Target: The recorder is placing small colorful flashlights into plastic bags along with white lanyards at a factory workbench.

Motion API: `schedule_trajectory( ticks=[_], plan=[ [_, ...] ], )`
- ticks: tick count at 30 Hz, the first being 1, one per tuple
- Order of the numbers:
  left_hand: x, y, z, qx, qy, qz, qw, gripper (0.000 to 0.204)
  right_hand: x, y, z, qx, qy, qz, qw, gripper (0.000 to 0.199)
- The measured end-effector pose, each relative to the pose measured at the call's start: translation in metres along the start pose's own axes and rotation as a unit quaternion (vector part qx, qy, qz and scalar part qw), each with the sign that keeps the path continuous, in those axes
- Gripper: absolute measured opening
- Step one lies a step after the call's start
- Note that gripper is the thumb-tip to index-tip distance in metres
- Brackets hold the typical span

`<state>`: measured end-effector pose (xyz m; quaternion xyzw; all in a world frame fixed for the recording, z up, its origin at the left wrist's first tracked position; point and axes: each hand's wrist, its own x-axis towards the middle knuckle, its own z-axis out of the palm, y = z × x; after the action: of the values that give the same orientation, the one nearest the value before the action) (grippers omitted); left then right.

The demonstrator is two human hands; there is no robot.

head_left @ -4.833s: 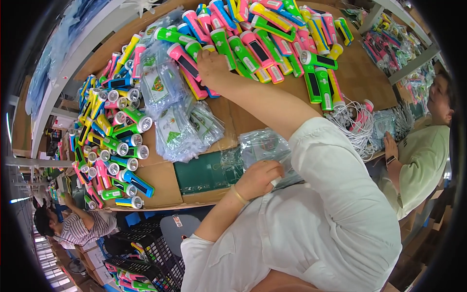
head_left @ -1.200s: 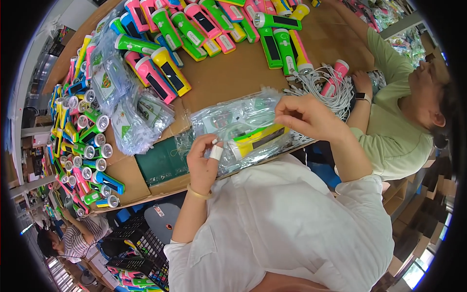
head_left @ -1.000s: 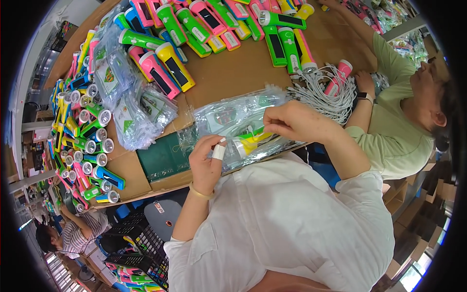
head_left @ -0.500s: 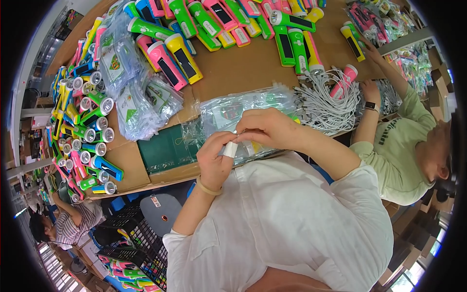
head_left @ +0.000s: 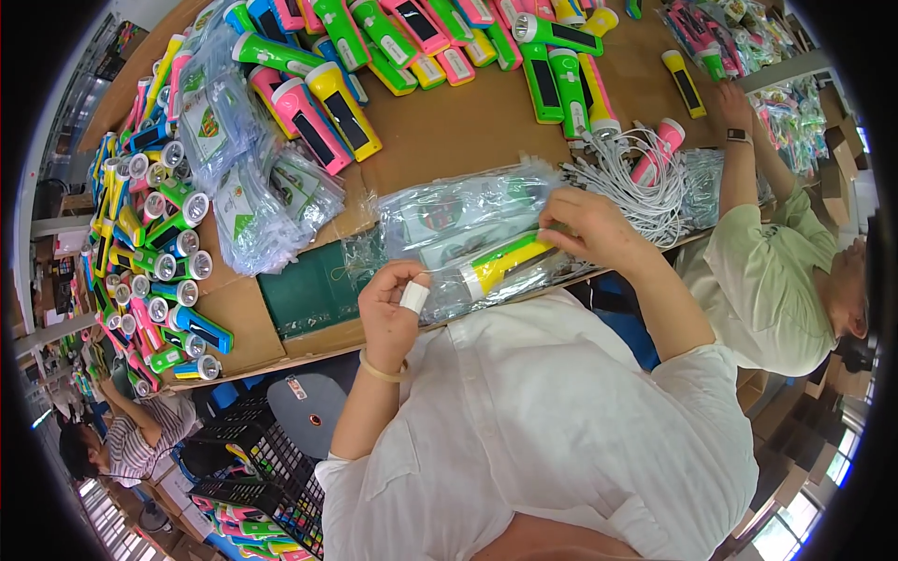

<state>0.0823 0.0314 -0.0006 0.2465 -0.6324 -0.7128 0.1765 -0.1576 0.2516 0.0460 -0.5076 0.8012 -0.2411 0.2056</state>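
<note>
My left hand (head_left: 388, 304) is closed, its thumb and fingers around a small white rectangular piece (head_left: 413, 297). To its right, a yellow and green flashlight (head_left: 500, 268) lies aslant on clear plastic bags (head_left: 440, 220) near the table's front edge. My right hand (head_left: 599, 227) has its thumb and fingers closed at the flashlight's far right end. The fingertips partly cover that end. Behind the right hand lies a bundle of white cables (head_left: 645, 201).
Many colourful flashlights (head_left: 178, 271) crowd the left, with more along the back. Stacked plastic packets (head_left: 224, 140) stand between. At the right, a co-worker's hands (head_left: 734, 107) reach over the table by a yellow flashlight (head_left: 685, 84). A black crate (head_left: 271, 467) sits below left.
My hands, which were together, have parted. The right has moved right to the flashlight's end, the left slightly left with the white piece. The co-worker's nearer hand has moved farther back.
</note>
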Motion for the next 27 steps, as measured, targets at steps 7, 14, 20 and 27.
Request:
schedule_trajectory(
  ticks=[7,14,20,27],
  plan=[
    [0.065,0.025,-0.003,0.328,-0.155,0.205,0.909,0.019,0.004,0.003,0.011,-0.065,0.051,-0.144,0.986,0.016],
    [0.080,0.017,0.045,0.437,-0.275,0.165,0.840,0.036,-0.002,-0.003,0.009,0.016,0.077,-0.180,0.980,0.018],
    [0.068,0.002,0.043,0.378,-0.206,0.179,0.885,0.031,0.003,0.013,-0.068,0.107,0.238,0.066,0.963,0.014],
    [0.051,-0.011,0.052,0.403,-0.099,0.278,0.866,0.024,0.019,0.209,-0.295,0.005,0.601,0.295,0.743,0.036]
  ],
)
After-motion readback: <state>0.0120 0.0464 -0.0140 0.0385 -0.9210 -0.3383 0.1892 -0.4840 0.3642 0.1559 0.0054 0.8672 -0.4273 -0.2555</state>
